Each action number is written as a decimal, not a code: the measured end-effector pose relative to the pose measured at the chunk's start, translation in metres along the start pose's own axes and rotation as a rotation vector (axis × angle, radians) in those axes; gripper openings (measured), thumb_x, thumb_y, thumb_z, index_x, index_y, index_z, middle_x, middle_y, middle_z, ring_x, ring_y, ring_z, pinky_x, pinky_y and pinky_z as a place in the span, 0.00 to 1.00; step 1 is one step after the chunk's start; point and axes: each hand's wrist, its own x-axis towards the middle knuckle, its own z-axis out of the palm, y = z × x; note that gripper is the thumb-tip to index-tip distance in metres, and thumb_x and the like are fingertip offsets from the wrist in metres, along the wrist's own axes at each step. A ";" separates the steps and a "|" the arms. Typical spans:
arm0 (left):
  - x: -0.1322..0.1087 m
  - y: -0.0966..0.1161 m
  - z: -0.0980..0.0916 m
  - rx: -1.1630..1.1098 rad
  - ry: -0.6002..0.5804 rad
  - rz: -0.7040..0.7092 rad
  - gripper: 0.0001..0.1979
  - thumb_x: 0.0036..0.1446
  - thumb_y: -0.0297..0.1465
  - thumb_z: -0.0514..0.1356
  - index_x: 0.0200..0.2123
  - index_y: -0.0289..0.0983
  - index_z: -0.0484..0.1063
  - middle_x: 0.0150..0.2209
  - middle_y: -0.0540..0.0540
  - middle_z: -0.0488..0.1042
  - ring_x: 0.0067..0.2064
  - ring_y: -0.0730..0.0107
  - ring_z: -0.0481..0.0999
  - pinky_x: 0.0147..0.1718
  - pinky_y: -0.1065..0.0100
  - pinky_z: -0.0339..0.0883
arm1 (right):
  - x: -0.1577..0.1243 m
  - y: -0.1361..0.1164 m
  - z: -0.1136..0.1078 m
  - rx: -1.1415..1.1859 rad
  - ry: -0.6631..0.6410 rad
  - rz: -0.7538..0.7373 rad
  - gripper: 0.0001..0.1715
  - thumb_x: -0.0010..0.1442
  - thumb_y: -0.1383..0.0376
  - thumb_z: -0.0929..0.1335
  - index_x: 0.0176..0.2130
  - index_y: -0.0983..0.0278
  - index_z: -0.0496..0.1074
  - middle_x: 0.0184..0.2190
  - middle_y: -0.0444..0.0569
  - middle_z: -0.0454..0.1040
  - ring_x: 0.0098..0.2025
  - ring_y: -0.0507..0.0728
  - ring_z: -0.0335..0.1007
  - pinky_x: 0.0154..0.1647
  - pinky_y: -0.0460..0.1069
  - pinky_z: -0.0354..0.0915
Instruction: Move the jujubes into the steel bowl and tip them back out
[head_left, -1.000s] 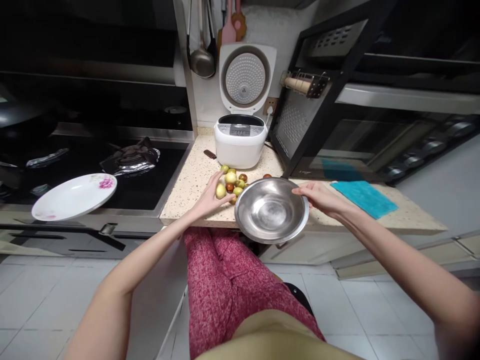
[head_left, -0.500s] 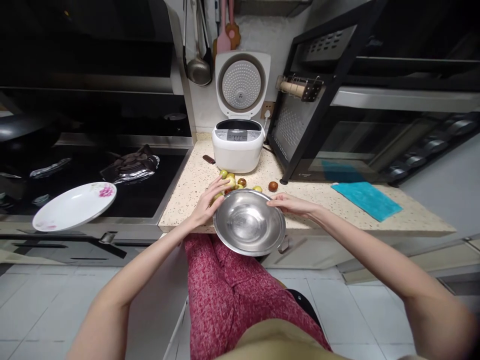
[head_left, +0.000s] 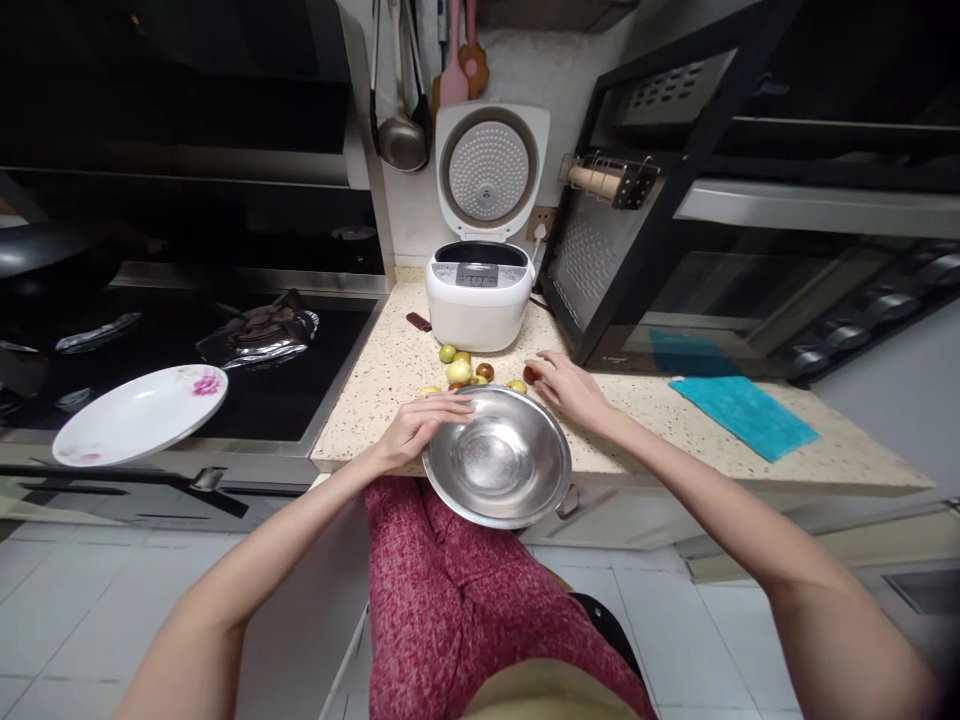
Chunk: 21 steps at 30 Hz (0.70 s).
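Observation:
A shiny metal bowl [head_left: 498, 455] sits at the counter's front edge and overhangs it. My left hand [head_left: 420, 425] is on the bowl's left rim, its fingers over the edge; the thumb side is partly hidden. Beyond the bowl, my right hand [head_left: 571, 390] has its fingers curved around a reddish-brown jujube [head_left: 531, 374] at the counter surface. Several more jujubes lie behind the bowl, among them a pale green one [head_left: 459, 372], a brown one [head_left: 485, 371] and a yellowish one [head_left: 517, 386].
Behind the fruit stands a white rice cooker [head_left: 478, 305], lid up. A turquoise cloth [head_left: 746, 412] lies at the right, below a black rack with an oven [head_left: 720, 290]. On the left, a white flowered plate [head_left: 139, 415] rests at the stove's front, near foil-wrapped dark food [head_left: 262, 335].
My right hand has left the bowl's rim and reached the jujube at the right, which has shifted left. My left hand has moved from the fruit onto the bowl's rim.

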 end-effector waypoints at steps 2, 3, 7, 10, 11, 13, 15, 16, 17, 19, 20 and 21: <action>0.000 0.001 0.000 0.006 -0.002 -0.005 0.28 0.77 0.42 0.42 0.54 0.39 0.80 0.54 0.39 0.82 0.61 0.57 0.78 0.64 0.45 0.68 | 0.003 0.002 0.010 -0.036 -0.049 0.017 0.19 0.70 0.69 0.62 0.57 0.63 0.70 0.54 0.60 0.71 0.52 0.66 0.70 0.48 0.56 0.69; 0.000 0.001 0.000 0.008 0.000 -0.008 0.28 0.77 0.42 0.42 0.54 0.39 0.80 0.54 0.39 0.82 0.61 0.57 0.79 0.64 0.45 0.68 | 0.005 0.003 0.015 -0.038 -0.068 0.037 0.18 0.70 0.69 0.63 0.57 0.63 0.71 0.53 0.60 0.72 0.51 0.66 0.71 0.47 0.55 0.69; -0.001 0.000 0.000 0.000 0.014 -0.017 0.28 0.77 0.42 0.42 0.53 0.39 0.80 0.53 0.39 0.82 0.60 0.58 0.79 0.64 0.46 0.68 | 0.019 0.007 0.023 0.012 -0.081 0.109 0.12 0.66 0.70 0.66 0.49 0.63 0.73 0.46 0.57 0.73 0.48 0.64 0.71 0.43 0.53 0.68; -0.001 0.000 0.000 -0.007 0.007 -0.023 0.28 0.77 0.42 0.42 0.52 0.38 0.81 0.53 0.39 0.82 0.60 0.57 0.80 0.63 0.46 0.69 | 0.035 0.003 0.016 0.162 0.017 0.068 0.11 0.64 0.71 0.67 0.46 0.64 0.74 0.44 0.56 0.73 0.45 0.63 0.72 0.45 0.54 0.68; -0.001 0.001 0.000 -0.003 0.001 -0.020 0.28 0.77 0.42 0.42 0.52 0.38 0.80 0.53 0.39 0.82 0.60 0.57 0.80 0.63 0.46 0.69 | 0.041 -0.002 0.011 0.250 0.061 0.031 0.11 0.63 0.71 0.67 0.47 0.65 0.74 0.44 0.56 0.74 0.45 0.62 0.72 0.45 0.54 0.69; -0.001 0.002 0.000 0.019 -0.017 -0.012 0.28 0.77 0.43 0.42 0.53 0.38 0.80 0.53 0.39 0.82 0.60 0.57 0.79 0.63 0.46 0.69 | 0.050 -0.016 0.002 0.457 0.115 -0.072 0.14 0.64 0.68 0.68 0.50 0.64 0.74 0.46 0.55 0.75 0.44 0.61 0.73 0.45 0.54 0.70; 0.000 0.004 0.000 0.047 -0.028 -0.008 0.29 0.77 0.43 0.41 0.53 0.38 0.79 0.53 0.38 0.82 0.60 0.57 0.79 0.63 0.46 0.68 | 0.056 -0.034 -0.006 0.632 0.067 -0.229 0.17 0.64 0.66 0.70 0.52 0.63 0.74 0.47 0.53 0.77 0.48 0.61 0.74 0.51 0.56 0.70; 0.000 0.004 0.000 0.060 -0.029 -0.007 0.29 0.77 0.43 0.40 0.53 0.37 0.79 0.52 0.38 0.83 0.59 0.57 0.80 0.64 0.46 0.68 | 0.057 -0.043 -0.008 0.700 0.029 -0.315 0.17 0.63 0.66 0.71 0.53 0.62 0.74 0.48 0.53 0.78 0.49 0.61 0.75 0.52 0.57 0.70; 0.000 0.005 0.000 0.071 -0.030 -0.005 0.30 0.77 0.43 0.40 0.53 0.37 0.80 0.51 0.39 0.83 0.58 0.58 0.81 0.63 0.47 0.68 | 0.057 -0.050 -0.009 0.753 -0.015 -0.389 0.17 0.63 0.66 0.71 0.53 0.62 0.74 0.49 0.53 0.78 0.49 0.61 0.75 0.52 0.57 0.70; 0.000 0.005 0.000 0.093 -0.035 0.005 0.31 0.77 0.42 0.38 0.51 0.37 0.80 0.49 0.39 0.84 0.54 0.59 0.83 0.63 0.49 0.69 | 0.054 -0.059 -0.009 0.815 -0.089 -0.501 0.18 0.63 0.66 0.71 0.53 0.62 0.75 0.49 0.54 0.77 0.50 0.61 0.75 0.53 0.58 0.71; 0.000 0.006 0.000 0.104 -0.039 0.013 0.31 0.77 0.42 0.38 0.51 0.37 0.80 0.48 0.40 0.84 0.52 0.60 0.84 0.63 0.49 0.69 | 0.051 -0.061 -0.008 0.825 -0.113 -0.530 0.18 0.64 0.66 0.71 0.53 0.62 0.75 0.50 0.54 0.77 0.51 0.61 0.75 0.54 0.59 0.71; 0.000 0.006 0.000 0.115 -0.044 0.021 0.32 0.77 0.42 0.38 0.51 0.37 0.80 0.47 0.40 0.85 0.52 0.60 0.84 0.62 0.50 0.70 | 0.048 -0.062 -0.008 0.829 -0.134 -0.546 0.18 0.64 0.67 0.72 0.54 0.61 0.75 0.51 0.55 0.76 0.52 0.61 0.75 0.54 0.59 0.71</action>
